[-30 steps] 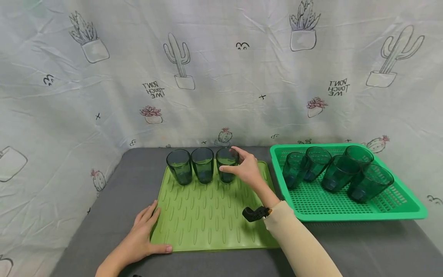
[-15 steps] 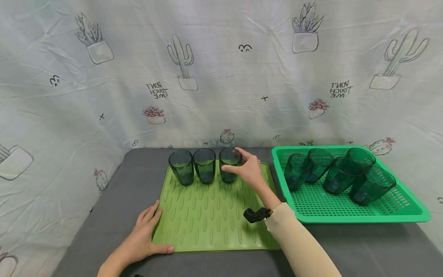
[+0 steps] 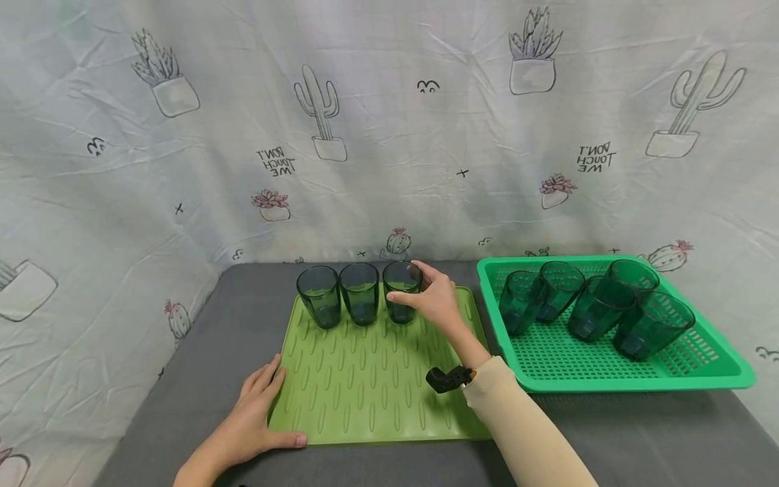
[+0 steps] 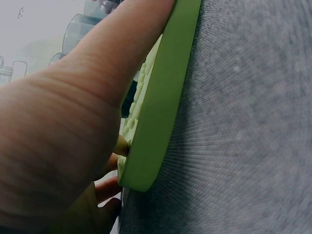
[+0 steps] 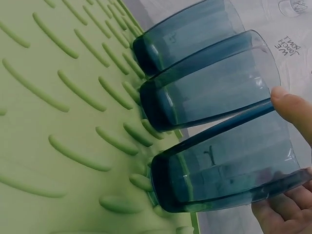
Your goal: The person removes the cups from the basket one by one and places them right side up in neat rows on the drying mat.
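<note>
Three dark tinted glasses stand upright in a row along the back of a green ridged drying mat (image 3: 365,385). My right hand (image 3: 433,297) grips the rightmost glass (image 3: 398,304) near its rim, thumb on the near side and fingers round the far right. In the right wrist view that glass (image 5: 219,170) has its base on the ridges. Beside it are the middle glass (image 3: 360,297) and the left glass (image 3: 320,301). At the mat's front left corner rests my left hand (image 3: 246,416), thumb along the front edge and fingers along the left edge.
A green plastic basket (image 3: 633,387) stands right of the mat, holding several tinted glasses (image 3: 599,308) that lean at different angles. Grey cloth (image 3: 207,338) covers the table. Behind hangs a white curtain (image 3: 389,169) with cactus drawings.
The head view has shifted slightly. Both hands and the glasses show no clear movement; the right hand keeps its grip on the rightmost glass.
</note>
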`<state>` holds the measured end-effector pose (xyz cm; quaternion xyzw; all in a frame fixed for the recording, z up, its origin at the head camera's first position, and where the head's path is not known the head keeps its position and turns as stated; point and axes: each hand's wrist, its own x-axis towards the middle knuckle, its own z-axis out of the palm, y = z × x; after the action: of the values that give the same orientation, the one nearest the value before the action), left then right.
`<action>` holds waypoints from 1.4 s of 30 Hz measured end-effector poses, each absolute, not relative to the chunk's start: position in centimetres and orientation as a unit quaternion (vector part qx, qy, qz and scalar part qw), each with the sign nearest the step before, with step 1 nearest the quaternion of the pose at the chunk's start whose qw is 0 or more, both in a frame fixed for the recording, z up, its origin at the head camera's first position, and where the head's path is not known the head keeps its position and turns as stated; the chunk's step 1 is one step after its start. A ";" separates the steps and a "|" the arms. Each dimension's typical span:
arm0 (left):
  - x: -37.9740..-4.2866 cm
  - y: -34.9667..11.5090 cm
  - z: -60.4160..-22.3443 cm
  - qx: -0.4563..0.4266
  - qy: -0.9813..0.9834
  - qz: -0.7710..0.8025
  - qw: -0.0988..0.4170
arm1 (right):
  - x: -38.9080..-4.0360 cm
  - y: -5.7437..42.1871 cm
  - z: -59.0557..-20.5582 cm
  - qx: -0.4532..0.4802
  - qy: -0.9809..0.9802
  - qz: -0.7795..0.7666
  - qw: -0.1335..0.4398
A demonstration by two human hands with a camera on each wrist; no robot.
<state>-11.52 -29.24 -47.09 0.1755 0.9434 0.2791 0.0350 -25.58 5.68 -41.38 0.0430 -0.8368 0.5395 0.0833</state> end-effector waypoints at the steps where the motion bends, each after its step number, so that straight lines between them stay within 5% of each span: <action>1: -11.5 -29.2 -47.1 0.177 0.944 0.278 0.034 | -25.6 5.7 -41.4 0.044 -0.836 0.540 0.084; 42: -11.4 -29.2 -47.2 0.168 0.946 0.275 0.040 | -25.6 5.9 -41.6 0.065 -0.834 0.541 0.080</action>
<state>-11.44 -29.20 -47.20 0.1677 0.9459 0.2748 0.0403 -25.65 5.86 -41.56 0.0650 -0.8343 0.5415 0.0803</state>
